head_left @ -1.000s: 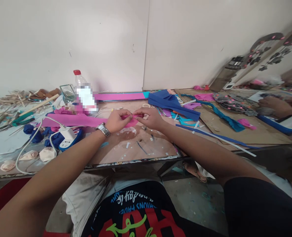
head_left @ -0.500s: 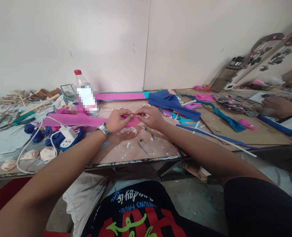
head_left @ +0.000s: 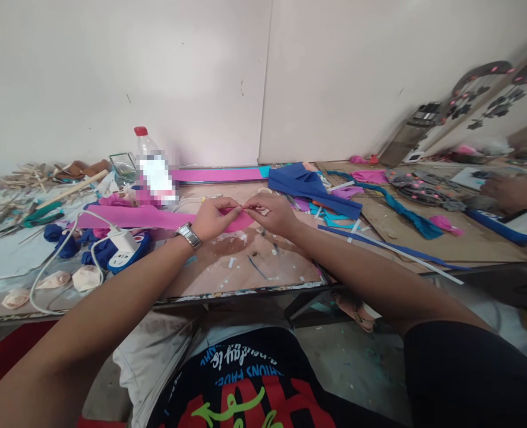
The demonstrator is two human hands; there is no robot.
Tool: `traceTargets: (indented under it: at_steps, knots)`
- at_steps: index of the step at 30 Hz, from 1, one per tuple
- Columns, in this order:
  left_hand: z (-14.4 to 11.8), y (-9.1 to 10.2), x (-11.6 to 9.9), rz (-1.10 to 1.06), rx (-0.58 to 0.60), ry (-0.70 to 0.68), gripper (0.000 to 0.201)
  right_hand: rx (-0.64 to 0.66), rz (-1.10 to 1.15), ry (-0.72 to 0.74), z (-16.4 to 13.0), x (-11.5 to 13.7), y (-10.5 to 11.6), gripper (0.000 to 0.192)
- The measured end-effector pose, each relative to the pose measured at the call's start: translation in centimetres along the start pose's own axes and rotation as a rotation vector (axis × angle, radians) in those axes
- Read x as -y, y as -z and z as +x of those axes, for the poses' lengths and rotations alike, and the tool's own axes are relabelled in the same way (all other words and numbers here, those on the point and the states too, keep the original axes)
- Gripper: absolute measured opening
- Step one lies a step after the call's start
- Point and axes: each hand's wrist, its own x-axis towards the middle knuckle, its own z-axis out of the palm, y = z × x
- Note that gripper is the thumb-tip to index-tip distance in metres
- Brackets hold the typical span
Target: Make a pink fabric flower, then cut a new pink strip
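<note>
A long pink strip [head_left: 156, 219], of paper or cloth, runs from the left side of the table into my two hands. My left hand [head_left: 214, 220], with a metal watch on the wrist, pinches its end between thumb and fingers. My right hand [head_left: 270, 213] pinches the same end, its fingertips meeting those of the left. A rounded pink part of the strip hangs just below the fingertips. The exact fold between the fingers is too small to make out.
A red-capped bottle [head_left: 145, 142], a blue-and-white power strip [head_left: 127, 252] with a cable, and cream rosettes [head_left: 87, 278] stand to the left. Dark blue strips [head_left: 312, 187] lie right of my hands. Another person's hand [head_left: 515, 193] is at far right.
My hands keep their pinch on the pink strip at almost the same spot. At far right, the other person's hand has shifted slightly.
</note>
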Motion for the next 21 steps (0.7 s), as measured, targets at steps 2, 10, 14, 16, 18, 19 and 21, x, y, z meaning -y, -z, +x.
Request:
traceTargets:
  at_steps: [2, 10, 14, 16, 18, 19, 21]
  knots:
    - [0.0, -0.1, 0.0, -0.009, -0.014, 0.005, 0.029, -0.013, -0.016, -0.005, 0.0, 0.2, 0.0, 0.018]
    - [-0.2, -0.3, 0.0, 0.038, -0.055, -0.027, 0.031, -0.031, 0.045, -0.103, 0.4, 1.0, -0.2, 0.016]
    - [-0.3, -0.2, -0.1, 0.135, -0.073, -0.069, 0.033, -0.034, 0.073, -0.138, 0.4, 1.1, -0.3, 0.014]
    - [-0.4, -0.1, -0.2, 0.187, -0.08, -0.084, 0.033, -0.047, 0.078, -0.133, 0.4, 1.1, -0.4, 0.013]
    - [-0.4, -0.1, -0.3, 0.227, -0.086, -0.098, 0.033, -0.064, 0.078, -0.115, 0.4, 1.1, -0.4, 0.013]
    - [-0.4, -0.1, -0.3, 0.241, -0.089, -0.103, 0.033, -0.071, 0.077, -0.105, 0.5, 1.1, -0.4, 0.012]
    - [-0.4, -0.1, -0.3, 0.264, -0.1, -0.11, 0.033, -0.081, 0.073, -0.087, 0.5, 1.1, -0.5, 0.011]
